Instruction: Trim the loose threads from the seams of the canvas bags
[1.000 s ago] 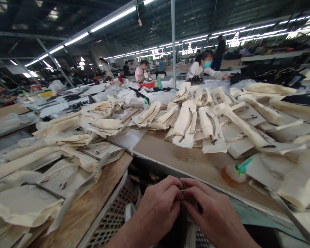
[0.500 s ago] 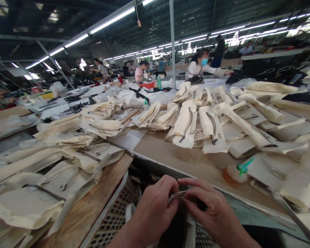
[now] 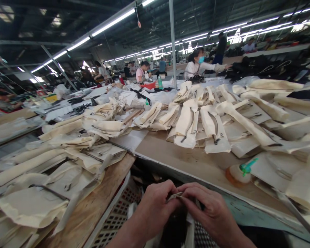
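Note:
My left hand (image 3: 157, 203) and my right hand (image 3: 208, 203) meet low in the middle of the view, fingertips nearly touching. Both pinch the folded edge of a pale fabric piece (image 3: 175, 195) between thumbs and fingers. The rest of that piece hangs below, partly hidden by my hands and in dark shadow. Beyond my hands, cream fabric pieces with dark zippers (image 3: 187, 124) lie spread over the brown table (image 3: 160, 151). A round bottle with a green nozzle (image 3: 239, 174) stands to the right of my right hand.
A white plastic basket (image 3: 119, 210) sits below, beside a wooden board (image 3: 100, 196) bearing more cream pieces (image 3: 28, 206). A long narrow strip (image 3: 297, 213) lies at the right. Across the table, a masked person (image 3: 198, 65) reaches toward dark fabric (image 3: 260, 69). A metal pole (image 3: 173, 44) stands behind.
My hands have drawn closer together, and less of the fabric edge shows between them. The camera view has shifted slightly. The masked person's head and arm have moved a little.

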A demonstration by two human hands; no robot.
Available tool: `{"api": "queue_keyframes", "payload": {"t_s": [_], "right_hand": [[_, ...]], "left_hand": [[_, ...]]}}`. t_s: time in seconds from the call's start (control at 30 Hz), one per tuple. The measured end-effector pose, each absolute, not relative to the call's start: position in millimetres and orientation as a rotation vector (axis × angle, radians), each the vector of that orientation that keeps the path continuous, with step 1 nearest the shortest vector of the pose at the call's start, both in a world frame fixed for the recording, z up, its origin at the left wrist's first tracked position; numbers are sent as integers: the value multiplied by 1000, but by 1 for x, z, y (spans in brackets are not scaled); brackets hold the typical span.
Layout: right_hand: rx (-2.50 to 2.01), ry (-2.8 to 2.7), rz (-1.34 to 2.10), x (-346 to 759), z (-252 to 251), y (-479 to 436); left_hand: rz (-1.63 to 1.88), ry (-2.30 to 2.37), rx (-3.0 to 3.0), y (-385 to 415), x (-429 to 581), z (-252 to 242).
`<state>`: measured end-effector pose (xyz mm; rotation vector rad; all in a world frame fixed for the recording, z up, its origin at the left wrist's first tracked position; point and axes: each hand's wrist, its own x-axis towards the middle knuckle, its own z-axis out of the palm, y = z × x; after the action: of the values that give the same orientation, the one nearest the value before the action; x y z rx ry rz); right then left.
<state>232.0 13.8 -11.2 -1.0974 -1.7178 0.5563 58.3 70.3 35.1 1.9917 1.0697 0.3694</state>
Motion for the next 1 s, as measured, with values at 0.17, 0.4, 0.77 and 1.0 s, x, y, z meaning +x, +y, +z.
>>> {"api": "queue_keyframes", "payload": {"t_s": [0.17, 0.4, 0.77, 1.0], "right_hand": [[-1185, -1708, 564, 230, -18, 12], [-1324, -1598, 797, 231, -16, 10], [-1315, -1268, 1164, 236, -3, 14], [-1523, -1379, 971, 233, -18, -4]], "left_hand": [[380, 1052, 1961, 69, 59, 36], [361, 1099, 1953, 69, 60, 36], [378, 1083, 1914, 69, 62, 31], [304, 1058, 2075, 67, 61, 39]]}}
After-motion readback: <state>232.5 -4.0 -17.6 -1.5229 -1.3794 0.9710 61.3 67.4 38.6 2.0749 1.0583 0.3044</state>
